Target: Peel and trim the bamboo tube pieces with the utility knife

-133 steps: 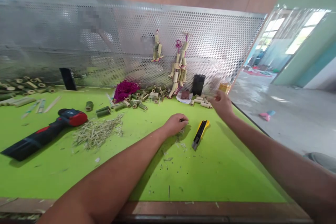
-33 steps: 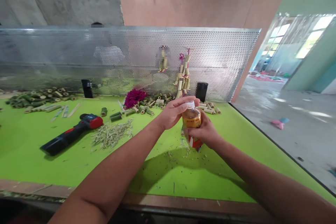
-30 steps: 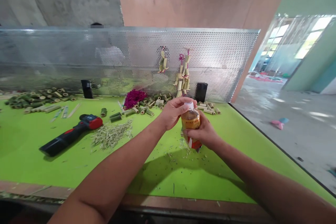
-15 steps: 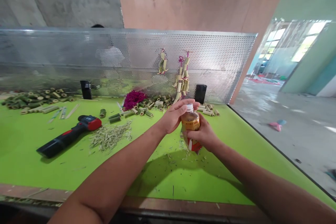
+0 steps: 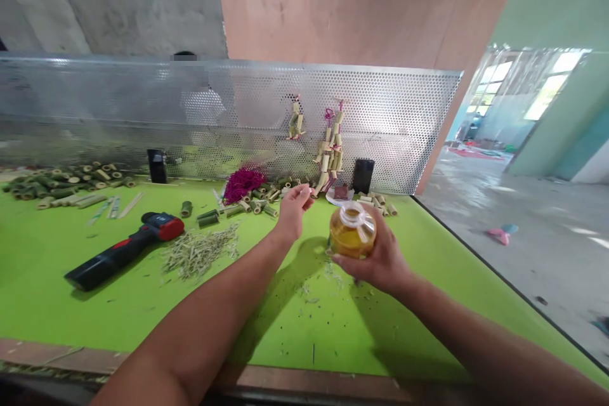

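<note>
My right hand is wrapped round a clear plastic bottle of amber drink, lifted above the green tabletop and tilted toward me. Its mouth is uncapped. Further left, my left hand is pinched closed on the white bottle cap, of which only a sliver shows at the fingertips. Just beyond the bottle lies a small white dish with a dark reddish block on it.
A black and red cordless tool lies at left beside a heap of shavings. Cut bamboo pieces and purple cord sit along the back. Bamboo figures hang on a perforated metal screen; a person is behind it.
The cap has come off the bottle. My left hand has moved left, away from the bottle, while my right hand has raised the bottle and tilted its mouth toward me.
</note>
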{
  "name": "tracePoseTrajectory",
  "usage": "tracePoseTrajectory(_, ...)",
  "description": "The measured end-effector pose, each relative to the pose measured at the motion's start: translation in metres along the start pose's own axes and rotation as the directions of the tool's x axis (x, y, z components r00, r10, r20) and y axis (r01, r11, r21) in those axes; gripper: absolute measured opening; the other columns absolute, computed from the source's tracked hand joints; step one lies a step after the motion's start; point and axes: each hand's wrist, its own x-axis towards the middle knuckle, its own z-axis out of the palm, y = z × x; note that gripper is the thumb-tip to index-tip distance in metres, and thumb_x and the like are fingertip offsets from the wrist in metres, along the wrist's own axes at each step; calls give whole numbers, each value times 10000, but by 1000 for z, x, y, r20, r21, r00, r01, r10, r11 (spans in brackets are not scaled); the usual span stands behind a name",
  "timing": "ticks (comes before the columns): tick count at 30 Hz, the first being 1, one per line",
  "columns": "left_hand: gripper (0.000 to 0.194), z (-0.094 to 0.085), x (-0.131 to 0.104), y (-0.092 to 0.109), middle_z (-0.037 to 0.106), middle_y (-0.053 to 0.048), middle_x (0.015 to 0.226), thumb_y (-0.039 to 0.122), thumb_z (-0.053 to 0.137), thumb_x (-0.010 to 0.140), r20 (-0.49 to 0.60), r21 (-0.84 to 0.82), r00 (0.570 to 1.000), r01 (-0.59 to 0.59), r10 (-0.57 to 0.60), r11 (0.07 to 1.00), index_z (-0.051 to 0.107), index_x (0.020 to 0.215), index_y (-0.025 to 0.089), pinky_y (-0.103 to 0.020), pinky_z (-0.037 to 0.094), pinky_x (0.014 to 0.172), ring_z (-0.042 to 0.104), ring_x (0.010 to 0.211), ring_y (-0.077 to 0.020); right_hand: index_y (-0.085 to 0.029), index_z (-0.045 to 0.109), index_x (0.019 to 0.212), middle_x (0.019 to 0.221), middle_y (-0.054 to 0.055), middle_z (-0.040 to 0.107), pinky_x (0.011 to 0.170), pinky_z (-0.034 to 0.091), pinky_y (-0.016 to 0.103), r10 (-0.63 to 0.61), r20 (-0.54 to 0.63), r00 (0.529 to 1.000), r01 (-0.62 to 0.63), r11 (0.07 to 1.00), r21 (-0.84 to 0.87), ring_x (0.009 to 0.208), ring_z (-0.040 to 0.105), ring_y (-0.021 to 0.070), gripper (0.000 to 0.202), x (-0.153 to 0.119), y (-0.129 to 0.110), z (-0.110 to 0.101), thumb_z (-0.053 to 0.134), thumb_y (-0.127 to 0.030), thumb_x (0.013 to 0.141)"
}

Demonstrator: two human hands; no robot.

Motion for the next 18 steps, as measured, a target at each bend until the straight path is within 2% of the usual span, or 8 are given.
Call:
tracePoseTrajectory(1, 315, -7, 2, -6, 650, -17, 850, 390, 736, 675, -45, 43, 999, 22, -20, 999, 635, 868, 163, -254, 446, 705, 537, 632, -63, -232, 412, 1234, 1041, 81, 599, 769, 546, 434, -134, -14, 991, 133, 991, -24, 898, 629, 249, 713, 0, -11, -3, 759, -222, 612)
tracePoseTrajectory(3, 325, -15, 4, -15, 642, -8, 852, 412, 732, 665, -87, 90, 994, 79, -72, 993, 631, 851, 166, -242, 428, 653, 499, 586, -51, -246, 409, 1276, 1065, 84, 592, 794, 538, 449, -379, -5, 925, 379, 925, -28, 935, 614, 259, 763, 0, -33, -8, 754, -204, 597)
tracePoseTrajectory(6, 338, -19, 3, -19, 642, -14, 859, 417, 738, 642, -68, 120, 993, 103, -95, 987, 635, 843, 165, -234, 419, 617, 479, 560, -45, -242, 404, 1324, 1106, 105, 572, 814, 531, 462, -526, 67, 848, 521, 850, 80, 1011, 583, 276, 728, -2, -59, -14, 719, -282, 669)
tracePoseTrajectory(9, 360, -17, 3, -18, 646, -23, 878, 431, 737, 631, -33, 152, 996, 90, -86, 984, 641, 860, 170, -228, 429, 622, 490, 573, -49, -265, 371, 1363, 1113, 92, 586, 856, 513, 467, -593, 152, 791, 573, 805, 154, 1035, 579, 251, 624, -6, -72, -16, 617, -291, 789)
tracePoseTrajectory(12, 363, -16, 2, -17, 642, -27, 883, 448, 724, 641, 0, 171, 997, 71, -72, 983, 642, 863, 173, -233, 432, 630, 498, 583, -54, -268, 358, 1373, 1095, 86, 612, 875, 505, 464, -644, 191, 741, 626, 765, 151, 1029, 589, 235, 576, -6, -82, -18, 570, -263, 837)
tracePoseTrajectory(16, 359, -15, -1, -15, 641, -34, 879, 450, 722, 645, 18, 192, 997, 66, -71, 979, 643, 852, 168, -246, 427, 638, 494, 603, -66, -248, 441, 1291, 995, 74, 658, 852, 526, 417, -670, 205, 713, 668, 739, 92, 964, 624, 212, 456, 1, -104, -24, 572, -250, 854)
tracePoseTrajectory(18, 357, -14, -2, -15, 645, -37, 882, 439, 723, 651, 15, 196, 997, 69, -73, 978, 642, 863, 163, -256, 421, 646, 487, 619, -74, -264, 495, 1215, 968, 61, 672, 840, 536, 401, -660, 224, 717, 672, 740, 30, 939, 636, 202, 359, 3, -114, -29, 568, -250, 864)
